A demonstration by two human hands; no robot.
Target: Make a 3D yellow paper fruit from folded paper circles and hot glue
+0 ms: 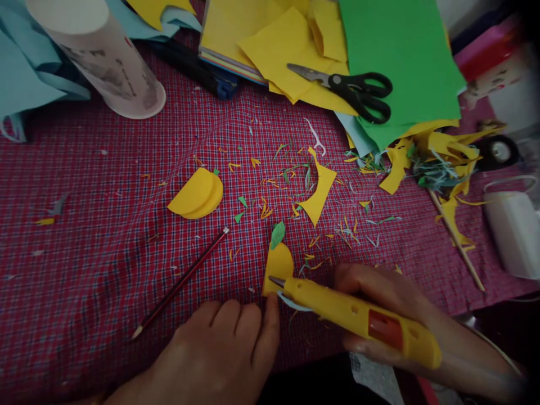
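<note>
My right hand (392, 315) grips a yellow glue gun (358, 318) with a red trigger, its metal nozzle touching the lower edge of a folded yellow paper half-circle (279, 263) with a green paper leaf (277, 233) at its top. My left hand (228, 349) lies on the checked cloth, fingers together, one fingertip pressing down the bottom corner of that yellow piece. A stack of folded yellow half-circles (197, 194) lies further left. A red pencil (181, 281) lies diagonally beside my left hand.
Black-handled scissors (350, 90) rest on yellow paper sheets (274, 39) beside a green sheet (396, 56). A white roll (101, 56) lies at top left, a black tape roll (500, 152) and white cup (514, 225) at right. A wooden stick (458, 242), a yellow offcut (318, 194) and paper scraps litter the cloth.
</note>
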